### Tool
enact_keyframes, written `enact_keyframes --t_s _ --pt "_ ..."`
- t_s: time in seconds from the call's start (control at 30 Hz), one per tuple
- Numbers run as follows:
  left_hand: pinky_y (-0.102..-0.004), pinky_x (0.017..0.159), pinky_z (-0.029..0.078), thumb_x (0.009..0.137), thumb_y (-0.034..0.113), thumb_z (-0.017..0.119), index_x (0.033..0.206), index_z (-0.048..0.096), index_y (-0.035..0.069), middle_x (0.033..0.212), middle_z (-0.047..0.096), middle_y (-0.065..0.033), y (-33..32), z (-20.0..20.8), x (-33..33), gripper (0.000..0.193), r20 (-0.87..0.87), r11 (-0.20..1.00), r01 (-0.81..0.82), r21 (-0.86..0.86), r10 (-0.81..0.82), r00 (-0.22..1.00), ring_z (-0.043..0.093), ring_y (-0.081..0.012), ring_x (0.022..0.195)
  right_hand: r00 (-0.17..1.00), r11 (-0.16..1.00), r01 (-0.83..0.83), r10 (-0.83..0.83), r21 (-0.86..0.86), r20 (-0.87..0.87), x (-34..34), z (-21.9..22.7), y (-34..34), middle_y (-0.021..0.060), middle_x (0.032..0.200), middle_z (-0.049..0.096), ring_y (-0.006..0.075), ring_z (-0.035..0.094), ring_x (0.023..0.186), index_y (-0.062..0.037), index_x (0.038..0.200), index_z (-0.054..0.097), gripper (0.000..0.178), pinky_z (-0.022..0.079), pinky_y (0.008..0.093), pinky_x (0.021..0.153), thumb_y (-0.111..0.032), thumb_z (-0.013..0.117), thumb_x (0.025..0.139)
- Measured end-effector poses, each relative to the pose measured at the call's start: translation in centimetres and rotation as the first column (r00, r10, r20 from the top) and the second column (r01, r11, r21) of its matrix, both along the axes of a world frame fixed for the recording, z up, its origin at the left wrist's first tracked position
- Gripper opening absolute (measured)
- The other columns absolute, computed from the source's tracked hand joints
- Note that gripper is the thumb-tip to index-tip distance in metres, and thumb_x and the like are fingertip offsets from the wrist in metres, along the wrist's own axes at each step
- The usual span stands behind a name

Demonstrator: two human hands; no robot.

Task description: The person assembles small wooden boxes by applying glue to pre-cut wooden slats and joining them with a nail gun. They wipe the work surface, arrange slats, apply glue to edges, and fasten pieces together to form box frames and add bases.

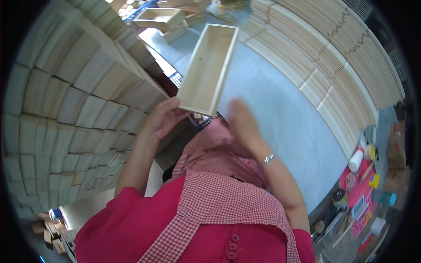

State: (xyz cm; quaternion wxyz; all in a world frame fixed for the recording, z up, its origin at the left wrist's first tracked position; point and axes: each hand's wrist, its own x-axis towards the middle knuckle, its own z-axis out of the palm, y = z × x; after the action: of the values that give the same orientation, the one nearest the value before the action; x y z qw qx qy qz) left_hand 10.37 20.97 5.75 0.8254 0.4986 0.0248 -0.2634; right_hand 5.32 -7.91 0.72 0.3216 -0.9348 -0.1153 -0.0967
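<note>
A long, shallow, open-topped box of pale wood [206,72] is tilted up in front of me, its hollow side toward me and a small dark knot on its inner face. My left hand [165,117] grips its near left corner, with the thumb at the edge and the other fingers partly hidden below. To the right of the box's near end is my right hand [244,123], apart from it and smeared by motion. Its fingers are too blurred to read, and I make out nothing held in it.
Stacked wooden boxes [83,101] form a high wall on the left. Thin wooden boards [315,48] stand in rows along the far right of the pale worktable [280,131]. More boxes [160,18] sit at the back. Bottles and tools lie around a pink cloth [357,188].
</note>
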Motion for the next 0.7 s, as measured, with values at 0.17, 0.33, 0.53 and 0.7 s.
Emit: enact_keyframes --t_s 0.17,0.33,0.53,0.7 --pt "-0.0426 0.113 0.045 0.097 0.030 0.067 0.139 0.053 -0.002 0.136 0.062 -0.0142 0.8 1.8 -0.9 0.055 0.039 1.000 0.023 -0.020 -0.022 0.999 0.059 -0.0272 0.127 0.844 0.806 -0.496 0.535 0.323 -0.038 -3.2 4.0 4.0 0.0200 0.125 0.068 0.0362 0.064 0.117 0.0005 0.122 0.067 0.035 0.050 0.0431 0.101 -0.016 0.069 0.092" --pt "-0.0421 0.110 0.048 0.099 0.028 0.067 0.135 0.058 -0.003 0.130 0.065 -0.0150 0.0 1.9 -1.2 0.049 0.005 0.989 0.038 -0.142 -0.038 0.999 0.062 -0.0275 0.121 0.996 0.890 -0.011 0.050 0.455 -0.074 -2.5 5.6 -0.3 0.0197 0.107 0.072 0.0367 0.069 0.097 0.0036 0.105 0.071 0.021 0.055 0.0421 0.088 -0.013 0.069 0.091" --pt "-0.0419 0.110 0.048 0.100 0.030 0.064 0.139 0.053 -0.003 0.130 0.064 -0.0149 -1.0 1.3 -0.5 0.052 -0.006 0.989 0.021 -0.147 -0.022 1.000 0.062 -0.0271 0.119 0.978 0.928 0.089 -0.150 0.362 0.145 -1.1 4.4 -1.5 0.0248 0.111 0.070 0.0421 0.067 0.102 0.0064 0.110 0.068 0.025 0.054 0.0454 0.089 -0.012 0.067 0.092" --pt "-0.0437 0.114 0.047 0.101 0.029 0.064 0.138 0.051 -0.003 0.132 0.058 -0.0172 -0.4 2.4 -0.2 0.051 0.027 0.982 -0.015 -0.188 0.020 0.999 0.058 -0.0276 0.125 0.929 0.973 0.227 -0.225 0.029 0.294 1.2 -1.7 2.8 0.0285 0.119 0.062 0.0448 0.061 0.107 0.0057 0.124 0.057 0.039 0.051 0.0493 0.092 -0.002 0.061 0.086"
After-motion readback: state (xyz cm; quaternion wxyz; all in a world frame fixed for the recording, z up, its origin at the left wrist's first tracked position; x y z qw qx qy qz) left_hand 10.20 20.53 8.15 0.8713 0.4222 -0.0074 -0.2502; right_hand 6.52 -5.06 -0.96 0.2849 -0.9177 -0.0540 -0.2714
